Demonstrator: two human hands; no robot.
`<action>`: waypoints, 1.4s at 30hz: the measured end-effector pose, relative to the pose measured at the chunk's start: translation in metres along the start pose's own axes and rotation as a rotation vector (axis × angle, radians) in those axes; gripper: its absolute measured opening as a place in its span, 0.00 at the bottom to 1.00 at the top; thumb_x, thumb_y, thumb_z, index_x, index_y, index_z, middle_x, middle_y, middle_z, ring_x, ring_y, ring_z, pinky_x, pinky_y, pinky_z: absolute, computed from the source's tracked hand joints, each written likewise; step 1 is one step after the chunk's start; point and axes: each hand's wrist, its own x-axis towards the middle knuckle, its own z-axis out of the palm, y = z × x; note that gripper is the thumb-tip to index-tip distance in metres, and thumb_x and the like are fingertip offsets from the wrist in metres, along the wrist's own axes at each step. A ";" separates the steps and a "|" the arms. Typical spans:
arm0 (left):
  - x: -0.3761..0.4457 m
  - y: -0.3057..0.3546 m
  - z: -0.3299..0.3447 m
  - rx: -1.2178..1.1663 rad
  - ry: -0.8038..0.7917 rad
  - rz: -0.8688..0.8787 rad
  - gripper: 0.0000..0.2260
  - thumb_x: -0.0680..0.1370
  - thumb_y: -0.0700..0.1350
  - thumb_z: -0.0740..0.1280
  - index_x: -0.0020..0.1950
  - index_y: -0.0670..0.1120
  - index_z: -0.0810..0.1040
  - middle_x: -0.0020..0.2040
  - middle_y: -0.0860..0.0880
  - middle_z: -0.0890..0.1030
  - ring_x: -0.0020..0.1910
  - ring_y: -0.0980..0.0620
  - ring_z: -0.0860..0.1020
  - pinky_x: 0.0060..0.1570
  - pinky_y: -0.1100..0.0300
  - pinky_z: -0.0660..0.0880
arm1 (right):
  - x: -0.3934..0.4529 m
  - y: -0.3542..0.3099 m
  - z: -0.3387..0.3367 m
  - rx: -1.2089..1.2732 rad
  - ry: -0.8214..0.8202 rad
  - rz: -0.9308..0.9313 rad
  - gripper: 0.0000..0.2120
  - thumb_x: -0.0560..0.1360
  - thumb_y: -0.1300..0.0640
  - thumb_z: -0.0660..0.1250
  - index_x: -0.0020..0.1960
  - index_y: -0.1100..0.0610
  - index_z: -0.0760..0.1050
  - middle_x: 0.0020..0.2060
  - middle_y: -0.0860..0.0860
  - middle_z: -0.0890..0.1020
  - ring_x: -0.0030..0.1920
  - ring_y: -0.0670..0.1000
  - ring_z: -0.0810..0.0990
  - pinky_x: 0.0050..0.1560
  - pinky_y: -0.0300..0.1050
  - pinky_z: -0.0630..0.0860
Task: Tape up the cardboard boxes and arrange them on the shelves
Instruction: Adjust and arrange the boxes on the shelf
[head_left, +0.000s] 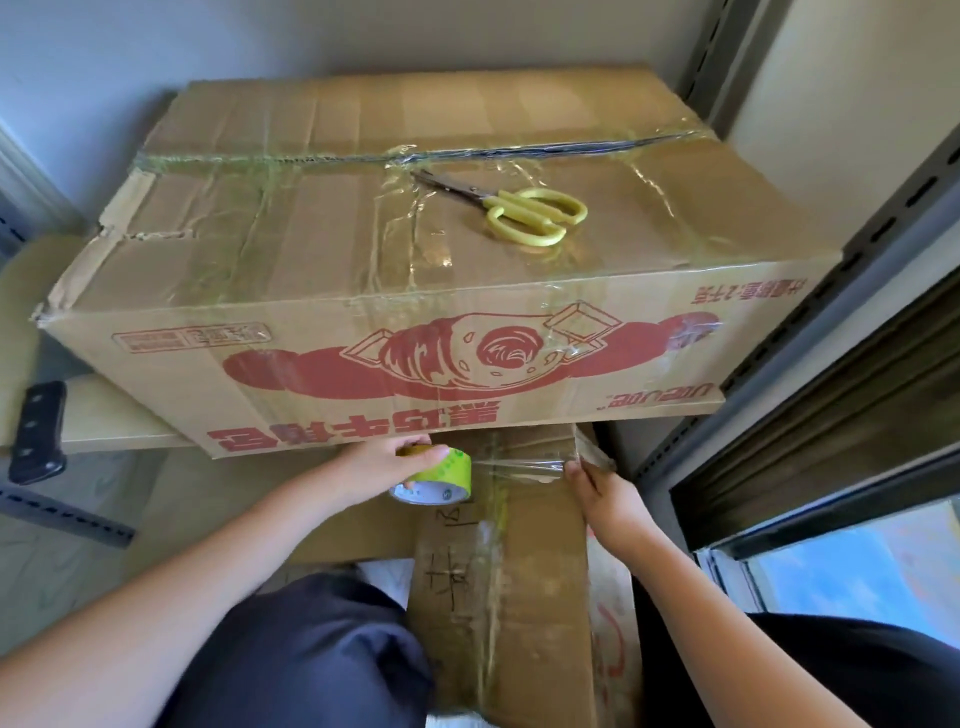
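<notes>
Low in the frame, the left hand (382, 457) clasps the tape roll (434, 478); the right hand (605, 493) pinches the clear tape's end (563, 465) against the lower box (524, 597).

A pale grey wall (78, 47) fills the view from ten to twelve o'clock. At one to three o'clock, grey slotted metal uprights (883, 218) run diagonally beside a cream wall panel (852, 88). A window (852, 566) at four o'clock lets in bright daylight under a dark frame (810, 415). At nine o'clock sits a beige board (119, 415) with a black bracket (39, 431).
</notes>
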 end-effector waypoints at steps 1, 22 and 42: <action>0.002 -0.001 -0.001 -0.002 -0.019 0.002 0.15 0.76 0.67 0.62 0.53 0.59 0.74 0.45 0.55 0.74 0.43 0.54 0.73 0.38 0.60 0.63 | 0.001 0.004 -0.001 0.020 -0.008 0.006 0.24 0.83 0.43 0.52 0.71 0.56 0.71 0.60 0.56 0.80 0.61 0.56 0.77 0.53 0.42 0.70; -0.001 -0.027 0.010 0.468 0.307 -0.078 0.22 0.79 0.59 0.64 0.33 0.48 0.61 0.32 0.53 0.64 0.30 0.56 0.62 0.27 0.61 0.53 | 0.042 0.021 0.052 -0.019 -0.038 0.191 0.23 0.84 0.46 0.50 0.72 0.56 0.69 0.67 0.60 0.76 0.65 0.61 0.74 0.60 0.45 0.69; 0.035 -0.104 0.031 0.256 0.043 -0.144 0.26 0.79 0.66 0.53 0.60 0.49 0.77 0.62 0.45 0.78 0.59 0.46 0.77 0.55 0.56 0.71 | 0.040 -0.062 0.165 -0.716 0.126 -0.408 0.38 0.79 0.33 0.39 0.77 0.58 0.60 0.74 0.60 0.66 0.76 0.63 0.58 0.76 0.62 0.46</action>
